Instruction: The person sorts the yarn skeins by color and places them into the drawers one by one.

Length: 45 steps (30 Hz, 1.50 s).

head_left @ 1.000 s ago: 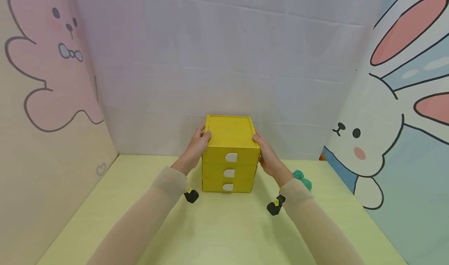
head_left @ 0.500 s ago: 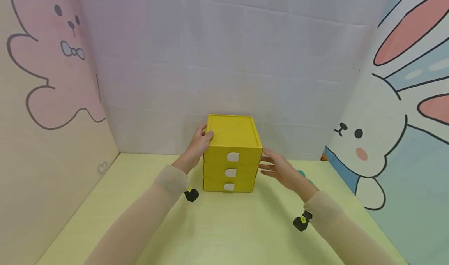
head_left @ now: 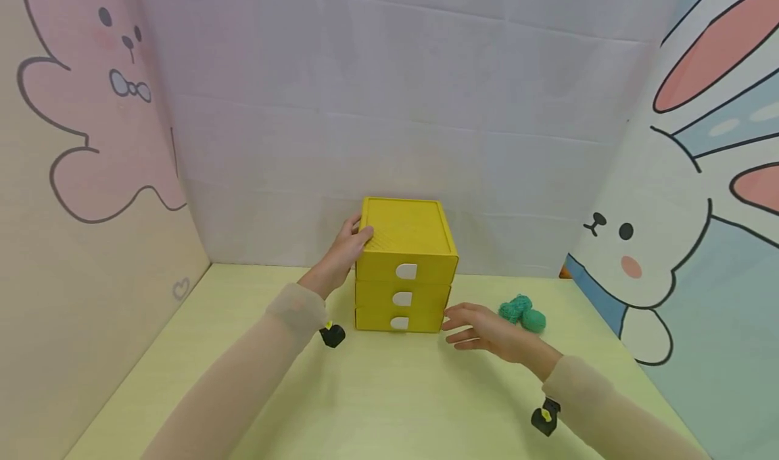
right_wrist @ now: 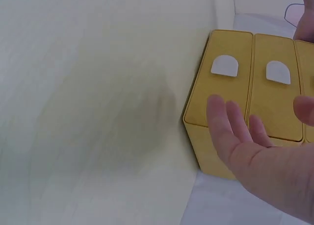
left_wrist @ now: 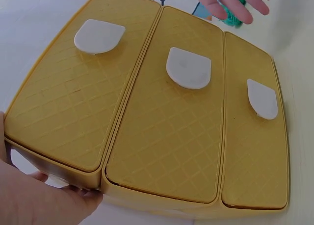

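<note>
A yellow three-drawer unit (head_left: 406,224) with white tab handles stands at the back of the table, all its drawers closed. My left hand (head_left: 339,254) holds its upper left edge, thumb on top and fingers down the side; the left wrist view shows the fingers (left_wrist: 84,198) bent against that side. Low by the unit's front right corner is my right hand (head_left: 489,331), holding nothing. Its fingers are spread and slightly bent in the right wrist view, in front of the lower drawers (right_wrist: 221,95).
Green yarn-like balls (head_left: 515,308) lie on the pale yellow table (head_left: 395,399), right of the drawer unit and behind my right hand. White sheeting (head_left: 389,108) closes off the back. Side panels with a bear (head_left: 115,135) and a rabbit (head_left: 645,257) stand left and right.
My right hand has let go of the unit's upper right edge and moved down and toward the right, uncovering the green balls. My left hand has kept its hold on the unit.
</note>
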### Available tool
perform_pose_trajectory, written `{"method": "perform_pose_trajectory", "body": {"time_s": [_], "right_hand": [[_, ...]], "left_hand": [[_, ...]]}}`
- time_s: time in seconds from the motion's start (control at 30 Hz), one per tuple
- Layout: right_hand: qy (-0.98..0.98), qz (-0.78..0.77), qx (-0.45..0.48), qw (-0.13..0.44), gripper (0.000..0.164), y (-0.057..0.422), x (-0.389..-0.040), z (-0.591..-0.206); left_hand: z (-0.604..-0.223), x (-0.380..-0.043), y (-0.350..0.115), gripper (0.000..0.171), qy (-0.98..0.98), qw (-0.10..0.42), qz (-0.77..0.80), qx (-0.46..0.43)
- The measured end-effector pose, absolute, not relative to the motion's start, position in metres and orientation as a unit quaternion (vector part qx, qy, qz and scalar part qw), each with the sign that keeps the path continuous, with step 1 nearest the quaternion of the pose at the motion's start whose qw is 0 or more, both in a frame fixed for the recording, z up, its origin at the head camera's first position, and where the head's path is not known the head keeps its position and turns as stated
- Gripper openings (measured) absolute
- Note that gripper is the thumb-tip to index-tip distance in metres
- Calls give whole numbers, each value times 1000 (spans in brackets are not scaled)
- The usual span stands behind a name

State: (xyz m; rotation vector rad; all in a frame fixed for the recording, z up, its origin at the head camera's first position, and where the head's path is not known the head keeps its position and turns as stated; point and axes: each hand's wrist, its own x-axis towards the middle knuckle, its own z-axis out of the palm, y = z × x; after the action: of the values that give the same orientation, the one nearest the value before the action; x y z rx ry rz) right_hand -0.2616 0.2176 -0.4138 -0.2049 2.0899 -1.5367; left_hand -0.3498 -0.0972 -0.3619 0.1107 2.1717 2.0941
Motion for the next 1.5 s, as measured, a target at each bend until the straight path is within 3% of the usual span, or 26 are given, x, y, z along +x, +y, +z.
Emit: {"method": "perform_pose_trajectory", "body": {"time_s": [0.77, 1.5], "right_hand": [[654, -661, -20, 369, 57, 182, -268, -474], [558, -720, 9, 412, 67, 160, -294, -491]], "left_hand": [[-362, -349, -100, 72, 704, 75, 705, 45], [-364, -350, -102, 70, 711, 68, 699, 46]]}}
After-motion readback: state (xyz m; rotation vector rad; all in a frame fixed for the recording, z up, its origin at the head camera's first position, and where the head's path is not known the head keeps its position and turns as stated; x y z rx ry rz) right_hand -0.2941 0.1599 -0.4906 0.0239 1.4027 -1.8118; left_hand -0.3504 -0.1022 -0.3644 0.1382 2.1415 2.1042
